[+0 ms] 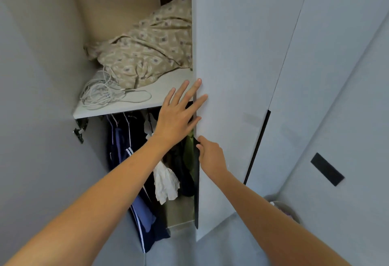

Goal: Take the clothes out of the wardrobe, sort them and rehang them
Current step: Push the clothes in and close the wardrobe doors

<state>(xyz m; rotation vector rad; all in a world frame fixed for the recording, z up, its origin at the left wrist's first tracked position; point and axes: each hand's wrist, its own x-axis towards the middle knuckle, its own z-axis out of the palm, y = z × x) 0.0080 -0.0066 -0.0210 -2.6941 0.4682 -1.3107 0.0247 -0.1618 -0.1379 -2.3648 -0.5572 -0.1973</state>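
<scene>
Behind the door edge: hanging clothes (pixel 130 160), below both hands, long axis vertical.
Left hand (pixel 177 116) spread flat on wardrobe door (pixel 231 76), nearer the clothes; right hand (pixel 210 156) curled round door edge.

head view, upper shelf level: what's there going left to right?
Coil of white cable → patterned beige bedding → left hand, fingers straight against the door edge → pale grey wardrobe door → black strip handle.
</scene>
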